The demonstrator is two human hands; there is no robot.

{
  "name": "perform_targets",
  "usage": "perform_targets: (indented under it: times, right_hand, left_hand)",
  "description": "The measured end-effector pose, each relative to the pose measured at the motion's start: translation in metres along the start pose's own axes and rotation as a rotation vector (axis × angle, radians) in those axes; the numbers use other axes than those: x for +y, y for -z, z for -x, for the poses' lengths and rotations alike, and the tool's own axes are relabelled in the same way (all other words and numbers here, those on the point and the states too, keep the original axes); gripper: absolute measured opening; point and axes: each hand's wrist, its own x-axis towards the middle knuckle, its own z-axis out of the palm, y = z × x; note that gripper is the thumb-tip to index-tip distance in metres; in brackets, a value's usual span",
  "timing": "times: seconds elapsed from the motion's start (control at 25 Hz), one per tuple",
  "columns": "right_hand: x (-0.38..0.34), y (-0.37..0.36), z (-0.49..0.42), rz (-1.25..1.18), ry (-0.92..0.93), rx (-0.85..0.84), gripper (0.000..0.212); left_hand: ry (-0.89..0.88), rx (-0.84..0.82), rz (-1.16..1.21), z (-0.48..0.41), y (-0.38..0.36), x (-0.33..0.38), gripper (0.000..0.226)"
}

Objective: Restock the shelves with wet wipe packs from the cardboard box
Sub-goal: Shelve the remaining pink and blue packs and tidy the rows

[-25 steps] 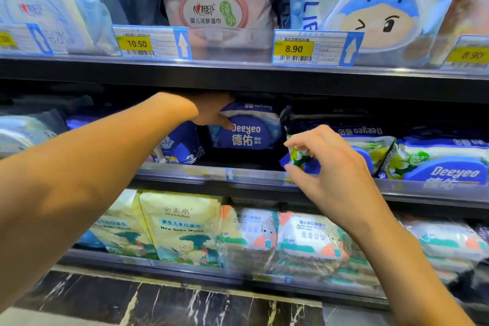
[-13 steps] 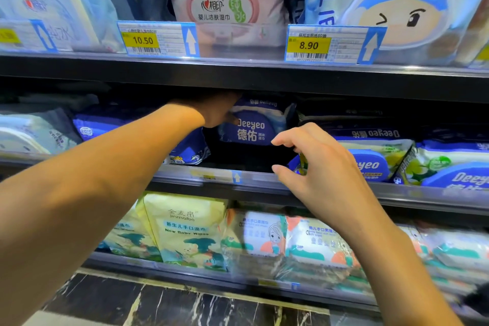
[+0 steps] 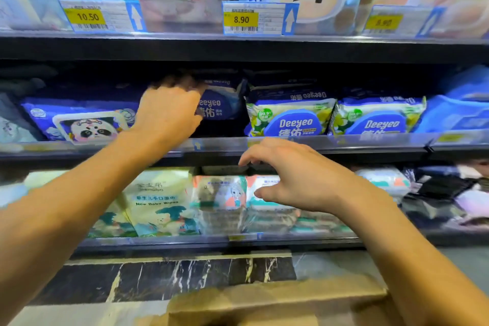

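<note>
On the middle shelf stands a dark blue Deeyeo wet wipe pack [image 3: 221, 107]. My left hand [image 3: 169, 111] reaches in and grips the pack's upper left corner, blurred fingers over the top and thumb on its front. My right hand [image 3: 299, 177] hovers in front of the middle shelf's front rail [image 3: 344, 145], fingers loosely curled and holding nothing. Right of the held pack lie two green-and-blue Deeyeo packs [image 3: 291, 119]. The cardboard box [image 3: 264, 304] shows at the bottom edge, blurred, its contents hidden.
A panda-print blue pack [image 3: 79, 122] lies left of my left hand. The top shelf carries larger packs behind price tags [image 3: 240, 18]. The lower shelf [image 3: 211, 242] holds yellow-green baby wipe packs [image 3: 158, 201] and several white-and-orange packs. Dark marble plinth [image 3: 172, 275] runs below.
My right hand has dropped from the green Deeyeo pack to below the middle shelf rail. My left hand has drawn back slightly while staying on the dark blue pack. The view has tilted down.
</note>
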Motion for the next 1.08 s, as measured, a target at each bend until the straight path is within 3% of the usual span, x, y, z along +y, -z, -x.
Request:
perform_targets:
  times: [0.2,0.44,0.72,0.92,1.08]
  right_hand:
    - [0.014,0.004,0.037,0.128,-0.053,-0.116,0.055]
    - [0.039,-0.023,0.12,0.118,-0.165,-0.381,0.06]
    - [0.065,-0.103,0.205,-0.008,-0.316,-0.601,0.062]
    - [0.071,-0.168,0.231,-0.06,-0.345,-0.783,0.059]
    - [0.091,-0.218,0.22,-0.051,-0.308,-0.901,0.068]
  left_hand:
    - [-0.128,0.043,0.226,0.083,-0.01,0.031,0.058]
    - [-0.211,-0.16,0.391,0.143,-0.029,0.095,0.054]
    - [-0.324,-0.423,0.486,0.183,-0.071,0.159,0.062]
    - [-0.378,-0.51,0.568,0.205,-0.082,0.186,0.061]
    - [-0.436,-0.546,0.616,0.22,-0.086,0.202,0.059]
